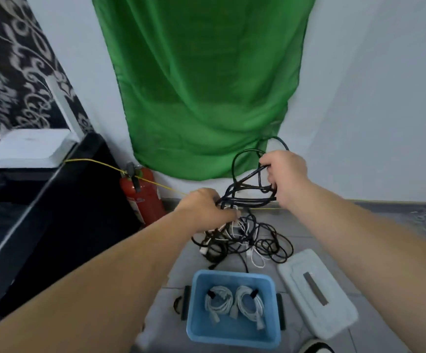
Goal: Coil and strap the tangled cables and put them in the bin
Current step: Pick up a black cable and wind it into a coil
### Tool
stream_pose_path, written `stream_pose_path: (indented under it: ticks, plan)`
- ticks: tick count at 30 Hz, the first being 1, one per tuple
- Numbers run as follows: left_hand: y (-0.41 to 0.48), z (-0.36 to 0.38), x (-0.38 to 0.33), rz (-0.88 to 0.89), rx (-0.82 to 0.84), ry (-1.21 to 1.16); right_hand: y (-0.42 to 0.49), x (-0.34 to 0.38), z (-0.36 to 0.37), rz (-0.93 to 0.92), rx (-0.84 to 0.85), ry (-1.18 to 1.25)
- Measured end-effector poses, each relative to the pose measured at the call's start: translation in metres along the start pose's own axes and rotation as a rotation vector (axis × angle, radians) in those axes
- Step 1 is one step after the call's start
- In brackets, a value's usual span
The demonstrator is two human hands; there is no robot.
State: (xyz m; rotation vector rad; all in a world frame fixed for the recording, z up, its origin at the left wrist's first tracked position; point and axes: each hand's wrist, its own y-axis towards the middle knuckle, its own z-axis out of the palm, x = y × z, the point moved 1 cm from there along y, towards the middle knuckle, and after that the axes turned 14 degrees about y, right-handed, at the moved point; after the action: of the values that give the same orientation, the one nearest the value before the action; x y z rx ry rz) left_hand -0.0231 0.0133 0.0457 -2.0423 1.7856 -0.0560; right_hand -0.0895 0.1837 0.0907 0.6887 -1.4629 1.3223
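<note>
The fingertips of the left hand (201,207) are hidden behind the wires, and the whole scene is a little blurred, so I cannot tell where one wire ends and the next one begins. At the bottom right edge, a black and white object (316,347) is cut off, and I cannot say what it is. A small dark loop (177,303) lies on the floor (334,225) just beside the bin; it may be a strap, but it is too small to be sure.

Both hands are raised above the floor and hold a black cable (247,197) between them. The left hand is curled around one end of its loops. The right hand (287,174) is clenched around the other end, and two loops stand up above it. Some strands hang down from the left hand into the tangle (245,240), a loose heap of thin black and white wires on the floor.

Nearer to the person stands the blue bin (232,337), which is open. Two white coils (218,301) lie in it side by side, each bound with a black strap. The white lid (334,309) lies on the floor to its right. Behind the hands, a green cloth (206,85) hangs on the wall, with a red fire extinguisher (143,197) at its left.
</note>
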Motion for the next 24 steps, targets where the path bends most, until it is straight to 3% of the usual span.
stream_pose_path:
  ticks: [5,8,13,17,19,24]
  plan:
    - [-0.053,-0.062,-0.001,-0.038,-0.225,-0.109,-0.066,0.05,-0.008,-0.149,0.162,-0.055]
    - [-0.073,-0.076,0.004,-0.059,-0.334,-0.277,-0.081,0.041,-0.021,-0.22,0.141,-0.099]
    - [-0.092,-0.073,0.004,-0.143,-0.476,-0.591,-0.074,0.022,-0.039,-0.037,0.03,0.242]
    - [-0.091,-0.059,0.016,-0.291,-0.41,-0.924,-0.058,0.013,-0.054,0.071,-0.049,0.345]
    - [-0.087,-0.058,0.023,-0.286,-0.436,-0.917,-0.053,0.015,-0.057,0.096,-0.061,0.295]
    - [-0.083,-0.064,0.019,-0.154,-0.516,-0.732,-0.052,0.008,-0.058,0.242,0.017,-0.096]
